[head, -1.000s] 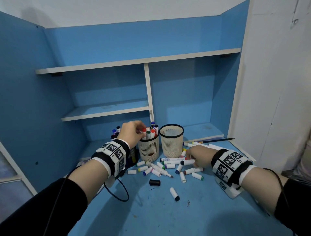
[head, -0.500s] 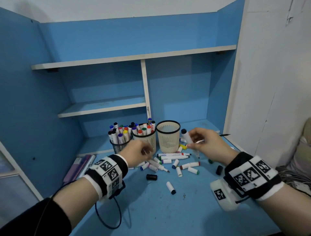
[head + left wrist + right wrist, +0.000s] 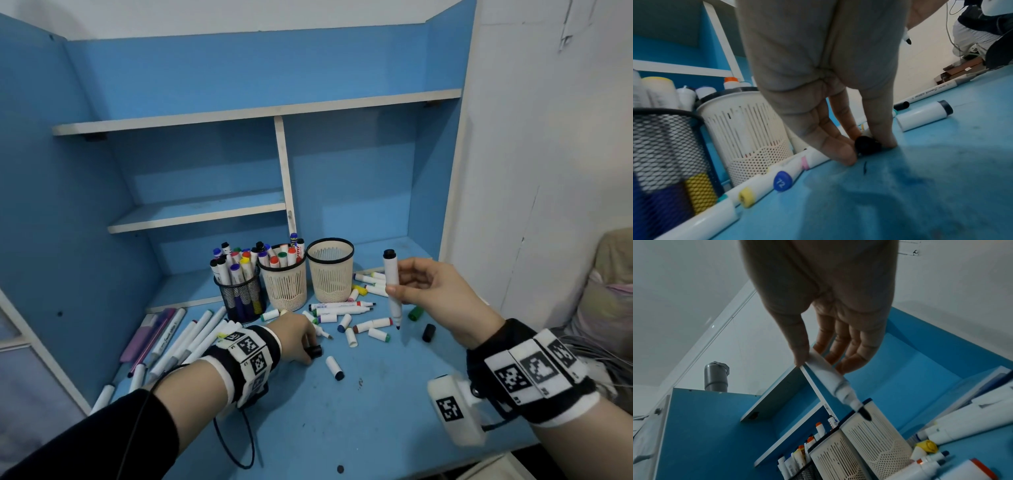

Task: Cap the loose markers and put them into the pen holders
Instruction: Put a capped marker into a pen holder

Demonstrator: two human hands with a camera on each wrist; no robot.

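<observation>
My right hand (image 3: 411,284) holds an uncapped white marker (image 3: 391,284) nearly upright above the desk, black tip down; the right wrist view shows thumb and fingers pinching the marker (image 3: 830,378). My left hand (image 3: 298,337) is down on the desk, its fingertips pinching a loose black cap (image 3: 315,351), which also shows as the black cap (image 3: 867,145) between thumb and fingers. Three pen holders stand at the back: a black mesh holder (image 3: 243,298) full of markers, a cream holder (image 3: 286,284) with several markers, and an empty cream holder (image 3: 330,274).
Loose markers and caps (image 3: 346,322) lie scattered on the blue desk (image 3: 342,421) in front of the holders. More long markers (image 3: 185,339) lie at the left. A black cap (image 3: 429,332) and a green cap (image 3: 416,313) lie under my right hand. Shelves rise behind.
My right hand has lifted the marker off the desk and turned it tip down. My left hand has left the holders and come down onto the black cap.
</observation>
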